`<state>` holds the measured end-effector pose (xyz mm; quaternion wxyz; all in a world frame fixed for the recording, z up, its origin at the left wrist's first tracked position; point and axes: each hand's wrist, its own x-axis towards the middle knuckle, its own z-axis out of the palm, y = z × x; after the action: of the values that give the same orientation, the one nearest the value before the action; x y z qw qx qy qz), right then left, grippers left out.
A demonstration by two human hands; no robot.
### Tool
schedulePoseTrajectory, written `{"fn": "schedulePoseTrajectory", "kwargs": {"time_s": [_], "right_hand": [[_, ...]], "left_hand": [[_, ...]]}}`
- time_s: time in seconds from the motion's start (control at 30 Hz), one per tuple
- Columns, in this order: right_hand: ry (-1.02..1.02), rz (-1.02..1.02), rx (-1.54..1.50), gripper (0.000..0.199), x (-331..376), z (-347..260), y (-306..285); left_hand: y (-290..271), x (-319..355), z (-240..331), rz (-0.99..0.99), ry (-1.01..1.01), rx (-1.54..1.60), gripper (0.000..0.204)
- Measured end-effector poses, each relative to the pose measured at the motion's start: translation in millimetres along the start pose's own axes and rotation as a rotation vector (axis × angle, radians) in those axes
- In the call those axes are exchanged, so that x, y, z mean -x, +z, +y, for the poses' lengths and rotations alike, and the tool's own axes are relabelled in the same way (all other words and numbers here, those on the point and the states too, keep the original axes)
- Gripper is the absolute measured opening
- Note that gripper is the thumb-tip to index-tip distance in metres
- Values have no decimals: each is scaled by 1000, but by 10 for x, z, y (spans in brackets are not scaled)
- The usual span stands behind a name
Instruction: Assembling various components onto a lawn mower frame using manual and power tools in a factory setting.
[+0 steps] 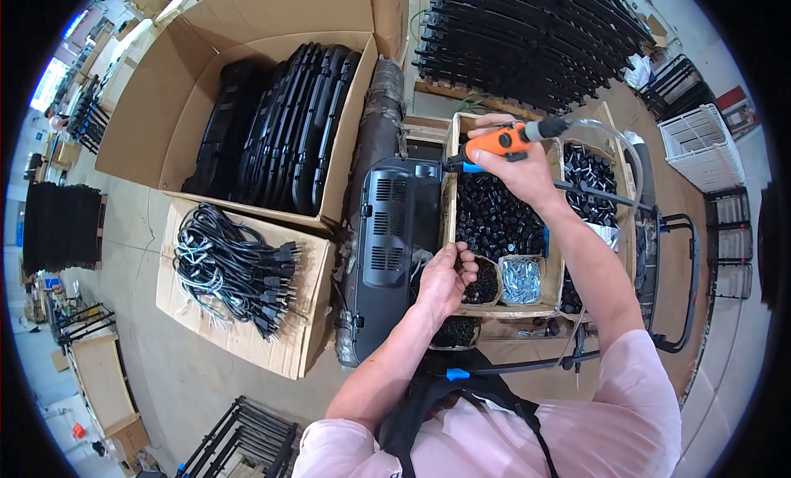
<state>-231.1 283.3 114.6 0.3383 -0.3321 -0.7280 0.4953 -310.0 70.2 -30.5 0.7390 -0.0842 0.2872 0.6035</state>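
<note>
The right hand (519, 169) is gripping an orange, pistol-shaped power screwdriver (504, 140), fingers wrapped tight around its smooth plastic body, with a grey collar at the rear feeding into a clear, looping air hose (614, 140). The tool's tip is pointing left, toward the top edge of a dark, ribbed plastic panel (394, 247) with 2 slotted vent grilles. The left hand (445, 280) is curling narrowly over a small round cup of black screws (482, 284), fingertips pinched together at the cup's rim; whether it is holding a screw cannot be told. Just beside that cup, another cup (521, 280) is holding shiny silver screws. Both cups are sitting in a shallow wooden tray (450, 189) that is heaped with small black cylindrical caps (494, 218). To the left, an open cardboard box (309, 346) is holding a tangled bundle of black power cords (231, 268) with moulded plugs. Behind it, a larger cardboard box (156, 124) is holding curved black plastic panels (292, 124) standing on edge in a row.
</note>
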Motion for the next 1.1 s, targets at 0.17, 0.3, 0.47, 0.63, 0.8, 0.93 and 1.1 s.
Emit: {"fn": "schedulePoseTrajectory", "kwargs": {"time_s": [0.17,0.3,0.47,0.63,0.8,0.93,1.1], "right_hand": [[36,-40,-14,43,-215,260,52],[23,-74,70,43,-285,357,141],[47,-108,122,42,-341,353,190],[10,-129,167,43,-347,367,190],[4,-206,238,42,-437,239,195],[60,-242,260,38,-483,229,204],[-13,-272,291,34,-484,305,184]], "left_hand": [[235,-31,149,163,62,-9,30],[139,-130,198,123,115,-61,25],[74,-276,244,76,122,-102,24],[155,-396,326,55,113,-167,27],[245,-506,377,49,149,-189,29],[229,-562,363,-8,145,-181,29],[308,-604,318,93,149,-212,23]]}}
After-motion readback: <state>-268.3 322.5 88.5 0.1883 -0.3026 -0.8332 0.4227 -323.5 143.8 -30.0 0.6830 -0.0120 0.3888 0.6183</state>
